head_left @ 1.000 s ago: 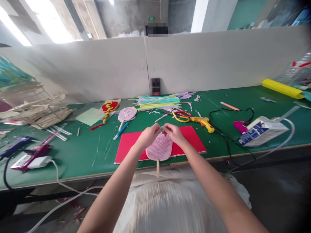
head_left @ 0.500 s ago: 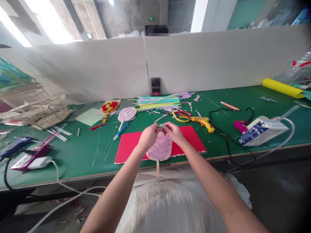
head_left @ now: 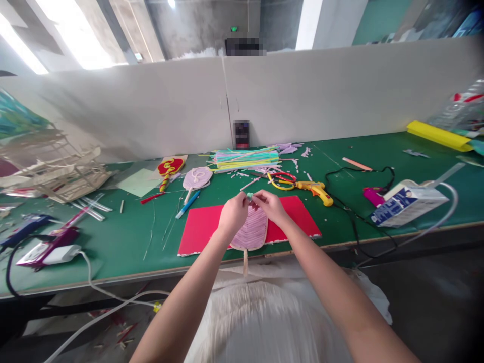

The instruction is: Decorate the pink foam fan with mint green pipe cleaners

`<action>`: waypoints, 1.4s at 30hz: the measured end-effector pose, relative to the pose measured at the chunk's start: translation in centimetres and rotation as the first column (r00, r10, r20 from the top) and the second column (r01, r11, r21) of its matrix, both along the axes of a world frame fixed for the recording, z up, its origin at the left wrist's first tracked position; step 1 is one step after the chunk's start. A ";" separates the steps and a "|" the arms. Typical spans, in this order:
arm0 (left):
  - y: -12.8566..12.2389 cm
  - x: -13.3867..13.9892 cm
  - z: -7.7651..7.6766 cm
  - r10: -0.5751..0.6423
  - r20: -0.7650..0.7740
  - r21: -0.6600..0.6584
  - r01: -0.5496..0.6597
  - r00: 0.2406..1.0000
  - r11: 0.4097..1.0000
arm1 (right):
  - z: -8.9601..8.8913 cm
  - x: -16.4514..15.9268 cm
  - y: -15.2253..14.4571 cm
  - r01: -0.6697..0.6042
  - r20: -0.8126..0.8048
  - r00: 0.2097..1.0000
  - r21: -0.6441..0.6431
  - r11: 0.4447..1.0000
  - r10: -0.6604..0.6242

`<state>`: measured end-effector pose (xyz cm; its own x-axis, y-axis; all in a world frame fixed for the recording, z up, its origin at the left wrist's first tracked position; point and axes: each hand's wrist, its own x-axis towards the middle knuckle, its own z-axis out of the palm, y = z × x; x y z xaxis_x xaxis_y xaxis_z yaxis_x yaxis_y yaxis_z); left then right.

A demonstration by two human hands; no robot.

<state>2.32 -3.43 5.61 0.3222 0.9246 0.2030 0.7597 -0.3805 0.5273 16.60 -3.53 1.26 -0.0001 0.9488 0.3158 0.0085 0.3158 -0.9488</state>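
Pinched between the fingertips of my left hand [head_left: 234, 213] and my right hand [head_left: 269, 205] is a small, curled light-green pipe cleaner [head_left: 250, 195]; its fine shape is too small to make out. Below my hands lies a pink fan-shaped piece [head_left: 250, 231] with slanted ribs and a pale edge. Its short beige handle [head_left: 245, 262] points toward me past the table edge. The fan rests on a red board [head_left: 200, 228], and my hands hide its upper part.
Behind my hands lies a bundle of pastel pipe cleaners [head_left: 247, 159]. Yellow-and-red scissors [head_left: 282, 181] and a yellow glue gun [head_left: 315, 191] lie to the right, near a carton [head_left: 410, 204]. Leftward are a second pink fan [head_left: 197, 178], a blue pen [head_left: 188, 203] and a power strip [head_left: 49, 252] with cables.
My left hand has turned and shifted very slightly, and the green piece sits a little further left. The pink fan's left edge is a bit more covered. Little else differs.
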 end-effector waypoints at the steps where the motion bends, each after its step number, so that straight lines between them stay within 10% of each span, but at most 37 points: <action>1: -0.2 0.1 0.1 0.014 -0.033 0.005 -0.014 0.999 1.000 | 0.0 0.0 0.0 0.001 0.006 1.000 0.005 1.000 -0.001; 42: 2.2 -2.4 0.0 -0.257 0.087 -0.059 0.263 0.962 0.963 | -0.5 -0.2 -0.1 -0.108 0.106 0.989 -0.005 0.994 0.108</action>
